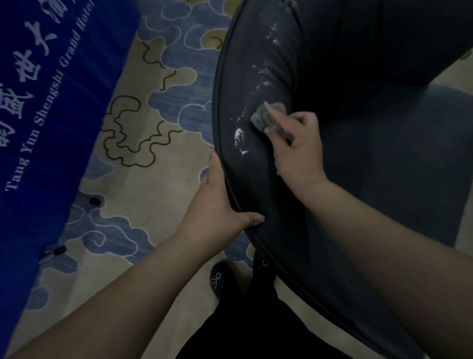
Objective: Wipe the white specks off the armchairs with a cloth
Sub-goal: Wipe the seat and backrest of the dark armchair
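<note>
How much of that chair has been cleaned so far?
Not much looks done. The right hand presses a grey cloth to the armchair back, while the left hand grips its rim. A bright patch of white specks sits beside the cloth, and a trail of them runs on up the back. The stretch below the cloth looks free of specks.

The armchair (320, 68) is upholstered in dark blue-grey fabric, with a rounded, curved back edged by a thin dark piping line. Its seat cushion sits lower, inside the curve of the back. White specks (239, 139) lie scattered in a trail along the top of the armchair's back, thickest in a bright patch near the piping. The cloth (267, 114) is a small, crumpled grey wad pressed against the armchair's back, just beside that bright patch, at the near end of the trail.
</note>
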Demonstrator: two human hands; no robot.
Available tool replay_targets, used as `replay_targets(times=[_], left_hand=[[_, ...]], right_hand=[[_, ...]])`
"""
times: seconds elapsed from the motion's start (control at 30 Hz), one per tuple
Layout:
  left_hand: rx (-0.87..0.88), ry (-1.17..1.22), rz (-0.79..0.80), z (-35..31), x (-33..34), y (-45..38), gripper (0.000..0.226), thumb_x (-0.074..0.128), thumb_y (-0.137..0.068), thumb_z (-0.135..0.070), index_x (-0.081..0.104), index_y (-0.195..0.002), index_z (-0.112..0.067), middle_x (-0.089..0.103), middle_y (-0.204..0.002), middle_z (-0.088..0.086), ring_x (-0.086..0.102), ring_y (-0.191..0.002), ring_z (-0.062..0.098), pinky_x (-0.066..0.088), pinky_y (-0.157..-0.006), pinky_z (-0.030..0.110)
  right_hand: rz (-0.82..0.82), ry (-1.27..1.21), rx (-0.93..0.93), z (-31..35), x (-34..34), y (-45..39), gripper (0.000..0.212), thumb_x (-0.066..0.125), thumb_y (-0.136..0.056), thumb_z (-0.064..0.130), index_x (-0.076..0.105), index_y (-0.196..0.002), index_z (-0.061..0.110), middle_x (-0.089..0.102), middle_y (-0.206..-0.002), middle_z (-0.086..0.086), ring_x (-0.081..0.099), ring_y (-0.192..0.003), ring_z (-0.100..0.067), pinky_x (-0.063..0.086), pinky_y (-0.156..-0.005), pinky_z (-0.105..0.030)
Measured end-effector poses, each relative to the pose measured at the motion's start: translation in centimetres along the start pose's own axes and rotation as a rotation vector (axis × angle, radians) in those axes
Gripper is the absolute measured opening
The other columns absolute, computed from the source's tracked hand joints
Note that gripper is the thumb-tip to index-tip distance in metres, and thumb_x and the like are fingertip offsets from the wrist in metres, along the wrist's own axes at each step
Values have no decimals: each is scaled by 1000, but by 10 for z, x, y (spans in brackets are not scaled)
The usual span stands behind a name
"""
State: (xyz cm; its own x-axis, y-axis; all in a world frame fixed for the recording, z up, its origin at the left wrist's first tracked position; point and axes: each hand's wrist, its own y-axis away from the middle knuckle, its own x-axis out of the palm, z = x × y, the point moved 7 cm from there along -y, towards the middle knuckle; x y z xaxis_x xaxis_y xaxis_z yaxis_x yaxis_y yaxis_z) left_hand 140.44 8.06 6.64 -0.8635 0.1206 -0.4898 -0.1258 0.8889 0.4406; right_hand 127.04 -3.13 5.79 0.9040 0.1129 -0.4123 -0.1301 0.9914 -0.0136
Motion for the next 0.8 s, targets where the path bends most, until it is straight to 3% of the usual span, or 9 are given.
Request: replay_targets(times=[0.1, 0.2, 0.37, 0.4, 0.47, 0.53, 0.63, 0.73, 0.8], left_hand=[[16, 0, -11, -1, 0, 0, 123, 91, -55, -25, 7, -143, -44, 43, -135, -10, 48, -119, 8, 51, -94, 33], [15, 2, -17, 0, 0, 0, 125, 90, -57, -25, 4, -144, -45, 41, -137, -14, 43, -119, 1, 45, -93, 17], [17, -4, -19, 1, 1, -1, 126, 90, -56, -26, 5, -147, -38, 39, -134, -20, 38, -116, -8, 33, -84, 0], [14, -3, -19, 1, 1, -1, 125, 90, -56, -25, 6, -147, -38, 40, -134, -19, 38, -116, -8, 36, -86, 1], [-7, -4, -19, 0, 1, 0, 129, 90, -56, -25, 1, -150, -35, 40, -142, -11, 39, -126, 1, 43, -98, 18], [-25, -8, -3, -1, 1, 1, 135, 90, -57, -27, -6, -151, -34, 39, -146, -5, 40, -131, 9, 44, -104, 32], [-32, 32, 14, 0, 2, 2, 134, 89, -58, -26, -9, -149, -41, 47, -137, -13, 50, -121, 9, 51, -93, 26], [-30, 63, 0, 3, 1, 3, 131, 87, -59, -24, -9, -145, -50, 49, -108, -33, 61, -98, 4, 48, -68, 5], [-57, 64, 1, 5, 1, 4, 133, 86, -60, -25, -12, -146, -47, 51, -115, -27, 62, -96, 7, 48, -70, 7]], right_hand=[[57, 90, -123, -2, -10, 42, 42, 63, -89, 7, 58, -126, 26, 37, -98, 6, 46, -88, 4, 39, -85, -5], [86, 68, -92, -3, -14, 36, 42, 63, -90, 11, 57, -124, 34, 38, -99, 10, 50, -89, -6, 44, -81, -8], [1, 73, -36, 10, 6, -4, 42, 63, -90, 12, 58, -127, 30, 34, -98, 10, 44, -86, 3, 36, -88, -3], [17, 91, -59, 10, 6, 5, 42, 63, -90, 11, 58, -128, 28, 35, -99, 7, 45, -86, -1, 37, -89, -6], [82, 81, -86, 8, -2, 30, 42, 64, -89, 11, 58, -126, 31, 37, -99, 8, 49, -86, -9, 43, -85, -11], [112, 55, -40, 6, -10, 39, 42, 63, -90, 14, 56, -123, 39, 38, -98, 14, 52, -86, -7, 45, -81, -10], [49, 101, -63, 21, -1, 9, 42, 64, -89, 17, 56, -124, 39, 35, -98, 15, 46, -89, 6, 37, -84, -3], [63, 189, -203, 49, 26, -19, 39, 67, -87, 17, 62, -125, 26, 36, -100, 2, 48, -95, -14, 36, -90, -9], [75, 286, -316, 53, 28, -9, 40, 68, -85, 15, 64, -123, 24, 38, -98, -3, 48, -91, -24, 43, -87, -23]])
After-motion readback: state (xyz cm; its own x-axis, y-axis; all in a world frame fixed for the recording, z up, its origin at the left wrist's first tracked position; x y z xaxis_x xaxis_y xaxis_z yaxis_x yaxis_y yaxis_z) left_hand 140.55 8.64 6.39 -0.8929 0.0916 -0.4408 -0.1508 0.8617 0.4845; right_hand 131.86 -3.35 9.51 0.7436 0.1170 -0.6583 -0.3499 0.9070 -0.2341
